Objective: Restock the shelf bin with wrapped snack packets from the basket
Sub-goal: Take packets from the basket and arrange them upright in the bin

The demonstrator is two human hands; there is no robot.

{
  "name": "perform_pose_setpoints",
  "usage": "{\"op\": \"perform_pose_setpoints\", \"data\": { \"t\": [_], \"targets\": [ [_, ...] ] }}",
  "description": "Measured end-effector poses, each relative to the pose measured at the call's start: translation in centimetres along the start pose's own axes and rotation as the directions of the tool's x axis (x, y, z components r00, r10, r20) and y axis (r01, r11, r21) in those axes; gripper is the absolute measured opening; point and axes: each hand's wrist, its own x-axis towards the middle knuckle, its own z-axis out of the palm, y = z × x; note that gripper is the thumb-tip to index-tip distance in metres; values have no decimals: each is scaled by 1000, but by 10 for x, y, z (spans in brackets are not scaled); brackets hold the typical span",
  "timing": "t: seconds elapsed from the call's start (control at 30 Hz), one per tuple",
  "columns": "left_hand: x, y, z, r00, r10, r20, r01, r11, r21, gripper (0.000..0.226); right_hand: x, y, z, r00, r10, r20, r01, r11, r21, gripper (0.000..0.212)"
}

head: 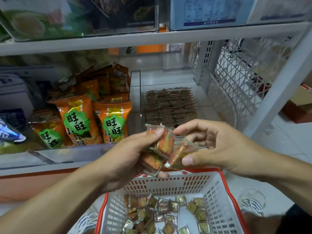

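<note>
Shelf (152, 38): white metal boards, perforated upright and wire mesh side panel at right. Rigid, flat; carries clear plastic bins side by side.

Shelf bin (135, 92), the target: transparent hard plastic, straight walls. A layer of flat brown packets (170, 105) lies in neat overlapping rows at its floor; much free room above, so restocking looks only partly done. The bin to its left holds orange snack bags (111, 120), glossy film, standing upright, labels facing forward.

Basket (217, 196): white slotted plastic with red rim, on the floor directly below the hands, likely so that reach from basket to bin stays short. Loose packets (199, 208) lie scattered on its bottom, small squares in shiny crinkled wrap.

Left hand (135, 154): fingers curled round a small stack of packets (164, 144), thumb pressing the top one. Probably a held supply.

Right hand (214, 142): thumb and fingers pinch a single packet (177, 156), touching the left hand's stack. Judgement: one is being separated for tidy placement in the bin.

Wrap: clear film, serrated edges, orange-green print.
</note>
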Motion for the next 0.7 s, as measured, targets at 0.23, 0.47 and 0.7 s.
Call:
{"op": "perform_pose_setpoints", "data": {
  "t": [0.23,0.47,0.7],
  "targets": [
    [0,-3,0,998,-3,66,13,990,-138,52,-2,-5,5,1000,8,-23,-9,999,-37,29],
    [-3,0,3,994,-29,102,47,983,-176,41,-6,-5,-1,996,55,71,-54,998,-16,22],
    [-2,-3,5,998,-9,-64,-1,988,-156,49,-7,-5,-5,998,45,52,-39,992,-118,26]
  ]
}}
